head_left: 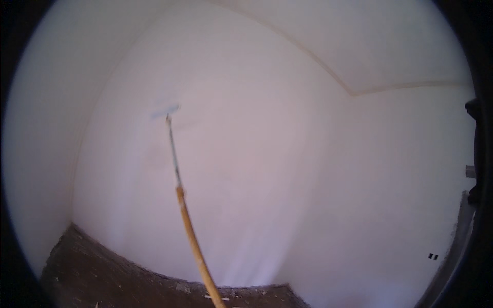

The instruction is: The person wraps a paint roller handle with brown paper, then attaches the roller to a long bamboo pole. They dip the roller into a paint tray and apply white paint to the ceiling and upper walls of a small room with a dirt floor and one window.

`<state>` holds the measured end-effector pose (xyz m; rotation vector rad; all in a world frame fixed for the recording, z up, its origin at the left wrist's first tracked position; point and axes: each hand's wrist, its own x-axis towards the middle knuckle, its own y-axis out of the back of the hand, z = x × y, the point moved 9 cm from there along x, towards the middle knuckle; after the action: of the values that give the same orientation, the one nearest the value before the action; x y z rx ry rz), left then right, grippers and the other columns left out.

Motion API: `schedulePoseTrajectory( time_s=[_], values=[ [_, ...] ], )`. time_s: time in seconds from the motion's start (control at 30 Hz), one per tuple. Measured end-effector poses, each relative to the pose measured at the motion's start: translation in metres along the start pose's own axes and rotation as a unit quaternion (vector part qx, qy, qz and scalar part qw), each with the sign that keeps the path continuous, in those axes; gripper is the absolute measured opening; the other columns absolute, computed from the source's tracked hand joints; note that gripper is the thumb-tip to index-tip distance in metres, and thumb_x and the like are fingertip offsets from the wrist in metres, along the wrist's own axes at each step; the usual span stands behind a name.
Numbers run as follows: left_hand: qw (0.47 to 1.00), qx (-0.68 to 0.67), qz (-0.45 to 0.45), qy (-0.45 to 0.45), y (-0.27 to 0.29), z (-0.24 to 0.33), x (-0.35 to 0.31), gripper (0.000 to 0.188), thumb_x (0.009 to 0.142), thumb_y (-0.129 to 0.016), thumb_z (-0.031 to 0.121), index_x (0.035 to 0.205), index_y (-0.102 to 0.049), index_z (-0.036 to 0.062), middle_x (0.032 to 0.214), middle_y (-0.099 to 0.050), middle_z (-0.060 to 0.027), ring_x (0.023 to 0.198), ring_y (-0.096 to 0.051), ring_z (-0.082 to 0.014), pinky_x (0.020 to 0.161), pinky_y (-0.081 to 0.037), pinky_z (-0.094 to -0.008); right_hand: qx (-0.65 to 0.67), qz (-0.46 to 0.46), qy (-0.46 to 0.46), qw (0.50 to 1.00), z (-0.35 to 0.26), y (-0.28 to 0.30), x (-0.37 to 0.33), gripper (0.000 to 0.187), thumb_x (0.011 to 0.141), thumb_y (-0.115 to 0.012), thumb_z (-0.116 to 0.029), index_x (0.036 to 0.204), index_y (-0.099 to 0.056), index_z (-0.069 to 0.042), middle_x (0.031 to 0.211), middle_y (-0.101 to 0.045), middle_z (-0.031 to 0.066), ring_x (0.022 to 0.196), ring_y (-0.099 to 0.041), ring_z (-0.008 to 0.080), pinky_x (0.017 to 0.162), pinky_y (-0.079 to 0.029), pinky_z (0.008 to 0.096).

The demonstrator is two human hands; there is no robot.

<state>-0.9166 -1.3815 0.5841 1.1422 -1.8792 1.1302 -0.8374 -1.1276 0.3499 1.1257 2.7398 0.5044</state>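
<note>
A paint roller (165, 111) on a long pole is raised against the white wall (231, 154) ahead, left of the middle. Its head is pale blue-white and slightly smeared by motion. Below the head runs a thin metal rod (173, 149), joined to a yellowish wooden pole (192, 238). The pole slants down and a little right, leaving the picture at the lower edge. Neither of my hands shows, so what grips the pole's lower end is hidden from sight.
Dark, rough floor (102, 272) with pale specks meets the wall at lower left. White walls form corners at left and right under a pale ceiling (390, 41). At the right stand a small dark wall outlet (433, 256) and a dark frame-like edge (459, 231).
</note>
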Motion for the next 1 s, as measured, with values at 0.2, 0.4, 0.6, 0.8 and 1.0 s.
schedulePoseTrajectory(
  time_s=[0.2,0.4,0.6,0.8,1.0],
  values=[
    [0.991,0.083,-0.06,-0.085,-0.021,-0.009,-0.031,0.023,0.099,-0.058,0.04,0.096,-0.064,0.0175,0.095,-0.067,-0.0002,0.105,-0.057,-0.0267,0.107,-0.038,-0.0529,-0.019,-0.09,-0.032,0.995,0.065,0.006,0.011,0.023,0.098,-0.062,-0.031,0.103,-0.059,-0.008,0.066,-0.053,-0.0003,0.05,-0.052,0.0104,0.044,-0.043,0.0272],
    [0.802,0.549,-0.134,0.195,0.055,-0.062,-0.168,0.014,0.093,-0.068,0.024,0.099,-0.063,0.0126,0.093,-0.064,-0.0029,0.096,-0.058,-0.0267,0.095,-0.044,-0.0468,-0.036,-0.154,-0.057,0.986,0.135,0.056,0.005,0.026,0.097,-0.064,-0.032,0.103,-0.059,-0.007,0.067,-0.054,0.0012,0.051,-0.053,0.0117,0.046,-0.044,0.0288],
    [0.581,0.537,0.41,0.453,0.239,-0.003,-0.44,0.033,0.098,-0.065,0.035,0.116,-0.06,0.0079,0.085,-0.06,-0.0065,0.076,-0.06,-0.0228,0.061,-0.048,-0.0367,-0.047,-0.182,-0.047,0.981,0.204,0.11,-0.023,0.03,0.096,-0.065,-0.033,0.102,-0.059,-0.005,0.068,-0.056,0.0027,0.053,-0.055,0.0131,0.047,-0.046,0.0305],
    [0.576,0.234,0.657,0.426,0.174,-0.046,-0.653,0.051,0.104,-0.048,0.047,0.122,-0.051,-0.0003,0.09,-0.068,-0.0222,0.067,-0.068,-0.0327,0.057,-0.061,-0.0417,-0.05,-0.216,-0.059,0.973,0.307,0.236,-0.083,0.033,0.094,-0.067,-0.035,0.102,-0.059,-0.004,0.069,-0.057,0.0042,0.055,-0.057,0.0145,0.049,-0.047,0.0322],
    [0.59,0.3,0.699,0.27,0.152,-0.067,-0.777,0.045,0.099,-0.061,0.041,0.12,-0.054,0.001,0.102,-0.063,-0.0184,0.083,-0.066,-0.0293,0.067,-0.058,-0.0406,-0.051,-0.245,-0.112,0.962,0.431,0.367,-0.12,0.036,0.093,-0.068,-0.036,0.102,-0.059,-0.002,0.07,-0.059,0.0057,0.057,-0.058,0.0158,0.051,-0.048,0.0339]
  ],
)
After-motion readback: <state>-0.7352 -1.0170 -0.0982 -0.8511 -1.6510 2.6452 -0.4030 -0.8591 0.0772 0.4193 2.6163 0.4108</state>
